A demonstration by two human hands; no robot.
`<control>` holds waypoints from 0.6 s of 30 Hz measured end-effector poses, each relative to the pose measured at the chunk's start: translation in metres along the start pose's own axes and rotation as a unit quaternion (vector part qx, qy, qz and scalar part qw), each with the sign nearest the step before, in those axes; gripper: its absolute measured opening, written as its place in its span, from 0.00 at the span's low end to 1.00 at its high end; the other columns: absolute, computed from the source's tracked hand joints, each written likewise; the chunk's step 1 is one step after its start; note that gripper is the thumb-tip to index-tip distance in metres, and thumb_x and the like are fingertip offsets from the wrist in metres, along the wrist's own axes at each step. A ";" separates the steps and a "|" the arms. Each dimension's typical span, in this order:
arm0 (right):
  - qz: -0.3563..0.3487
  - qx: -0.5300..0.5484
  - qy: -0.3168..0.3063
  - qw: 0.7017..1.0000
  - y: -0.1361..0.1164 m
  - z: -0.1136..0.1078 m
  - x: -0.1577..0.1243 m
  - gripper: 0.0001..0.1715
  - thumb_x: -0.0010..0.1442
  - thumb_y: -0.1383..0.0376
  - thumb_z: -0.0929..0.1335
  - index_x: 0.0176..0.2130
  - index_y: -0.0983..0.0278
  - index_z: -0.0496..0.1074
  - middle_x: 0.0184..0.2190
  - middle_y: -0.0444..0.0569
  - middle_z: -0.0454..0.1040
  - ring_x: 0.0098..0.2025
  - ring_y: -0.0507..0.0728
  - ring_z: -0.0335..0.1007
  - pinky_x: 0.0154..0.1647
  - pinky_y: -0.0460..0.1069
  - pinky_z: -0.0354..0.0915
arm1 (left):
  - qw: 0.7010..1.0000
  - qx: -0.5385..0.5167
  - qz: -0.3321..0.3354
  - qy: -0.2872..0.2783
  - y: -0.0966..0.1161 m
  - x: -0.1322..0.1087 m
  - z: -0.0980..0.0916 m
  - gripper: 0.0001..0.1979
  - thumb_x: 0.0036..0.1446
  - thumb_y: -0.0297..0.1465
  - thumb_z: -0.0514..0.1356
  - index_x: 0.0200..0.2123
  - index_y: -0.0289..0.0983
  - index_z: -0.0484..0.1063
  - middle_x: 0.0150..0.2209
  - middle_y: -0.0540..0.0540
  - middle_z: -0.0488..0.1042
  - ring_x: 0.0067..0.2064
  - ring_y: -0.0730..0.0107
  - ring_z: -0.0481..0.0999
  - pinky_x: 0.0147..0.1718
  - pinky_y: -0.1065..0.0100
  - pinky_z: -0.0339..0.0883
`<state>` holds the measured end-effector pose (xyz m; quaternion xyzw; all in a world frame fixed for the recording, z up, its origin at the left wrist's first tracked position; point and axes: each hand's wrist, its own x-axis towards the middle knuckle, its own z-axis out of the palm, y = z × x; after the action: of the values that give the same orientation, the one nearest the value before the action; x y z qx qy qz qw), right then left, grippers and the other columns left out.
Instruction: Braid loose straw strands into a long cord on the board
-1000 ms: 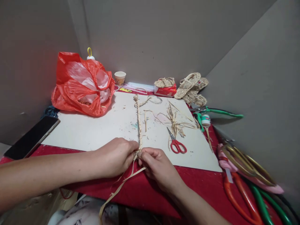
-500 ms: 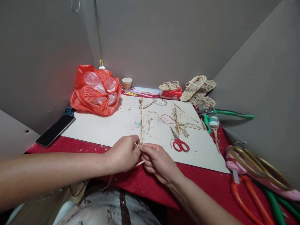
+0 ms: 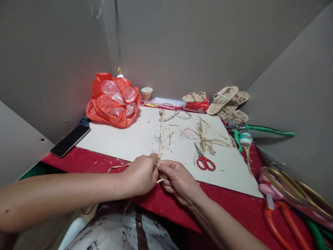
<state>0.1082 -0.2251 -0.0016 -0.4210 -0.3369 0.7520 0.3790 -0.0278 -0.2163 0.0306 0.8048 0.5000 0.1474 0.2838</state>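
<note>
In the head view, grey walls (image 3: 197, 45) close in around a red cloth (image 3: 85, 161) topped by a white board (image 3: 122, 140), a pale ground that probably makes thin fibre easier to see. The braided cord (image 3: 161, 133) runs straight up the board from the fingers, seemingly held in line to keep it taut. The left hand (image 3: 142, 175) and right hand (image 3: 179, 178) meet at its near end, both closed in a pinch on the strands. Red-handled scissors (image 3: 205, 163) and 1 loose fibre bundle (image 3: 204, 140) lie near the right hand, presumably for easy reach.
</note>
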 end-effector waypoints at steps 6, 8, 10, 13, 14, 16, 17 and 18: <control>0.007 0.009 -0.002 1.000 -0.002 -0.004 -0.001 0.19 0.52 0.56 0.69 0.23 0.65 0.60 0.12 0.32 0.48 0.13 0.41 0.33 0.12 0.40 0.32 | 0.997 -0.058 -0.007 -0.059 0.004 -0.014 -0.012 0.15 0.53 0.29 0.51 0.45 0.34 0.65 0.27 0.46 0.71 0.26 0.69 0.69 0.24 0.71 0.55; 0.007 0.013 -0.005 1.000 -0.006 -0.005 -0.003 0.16 0.52 0.58 0.70 0.25 0.66 0.63 0.12 0.32 0.48 0.13 0.41 0.33 0.12 0.39 0.32 | 0.994 -0.080 -0.023 -0.073 0.004 -0.016 -0.027 0.16 0.54 0.33 0.52 0.45 0.34 0.67 0.23 0.50 0.69 0.23 0.71 0.66 0.22 0.72 0.54; 0.011 0.016 -0.008 1.000 -0.010 -0.005 -0.004 0.14 0.52 0.59 0.70 0.28 0.67 0.66 0.12 0.32 0.47 0.14 0.41 0.33 0.12 0.39 0.32 | 0.993 -0.109 -0.035 -0.022 0.000 -0.012 -0.041 0.16 0.55 0.35 0.52 0.44 0.34 0.68 0.22 0.51 0.68 0.23 0.74 0.64 0.23 0.72 0.55; 0.018 0.018 -0.019 0.999 -0.015 -0.006 -0.004 0.14 0.52 0.59 0.70 0.29 0.68 0.68 0.13 0.32 0.46 0.14 0.41 0.33 0.12 0.39 0.32 | 0.977 -0.210 -0.038 0.006 -0.008 0.004 -0.049 0.13 0.54 0.35 0.53 0.40 0.34 0.69 0.26 0.51 0.68 0.25 0.76 0.63 0.27 0.73 0.58; 0.018 0.017 -0.025 0.999 -0.016 -0.007 -0.003 0.14 0.53 0.58 0.69 0.29 0.68 0.68 0.13 0.32 0.46 0.14 0.41 0.33 0.12 0.39 0.32 | 0.962 -0.266 -0.048 -0.042 -0.011 0.010 -0.046 0.12 0.54 0.34 0.53 0.38 0.34 0.69 0.26 0.51 0.68 0.25 0.77 0.64 0.27 0.73 0.59; 0.017 0.011 -0.041 0.999 -0.018 -0.008 -0.003 0.15 0.53 0.58 0.69 0.28 0.68 0.68 0.13 0.33 0.47 0.14 0.41 0.32 0.12 0.39 0.32 | 0.909 -0.375 -0.075 -0.169 -0.014 0.020 -0.038 0.10 0.53 0.35 0.53 0.33 0.33 0.67 0.25 0.50 0.68 0.24 0.77 0.65 0.27 0.72 0.60; 0.018 0.008 -0.048 0.999 -0.019 -0.008 -0.003 0.15 0.54 0.58 0.69 0.28 0.68 0.68 0.13 0.33 0.47 0.14 0.41 0.32 0.12 0.39 0.32 | 0.882 -0.409 -0.086 -0.217 -0.015 0.024 -0.033 0.10 0.53 0.35 0.53 0.31 0.34 0.66 0.24 0.51 0.68 0.22 0.78 0.64 0.25 0.73 0.59; 0.020 0.004 -0.052 0.998 -0.020 -0.008 -0.003 0.15 0.53 0.58 0.69 0.27 0.68 0.68 0.13 0.32 0.47 0.14 0.41 0.32 0.12 0.40 0.32 | 0.868 -0.425 -0.090 -0.242 -0.016 0.026 -0.028 0.10 0.53 0.36 0.52 0.29 0.34 0.65 0.22 0.51 0.67 0.20 0.79 0.62 0.23 0.73 0.57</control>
<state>0.1225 -0.2163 0.0123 -0.3864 -0.3449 0.7818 0.3472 -0.0417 -0.1787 0.0425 0.5683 0.3749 0.1199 0.7226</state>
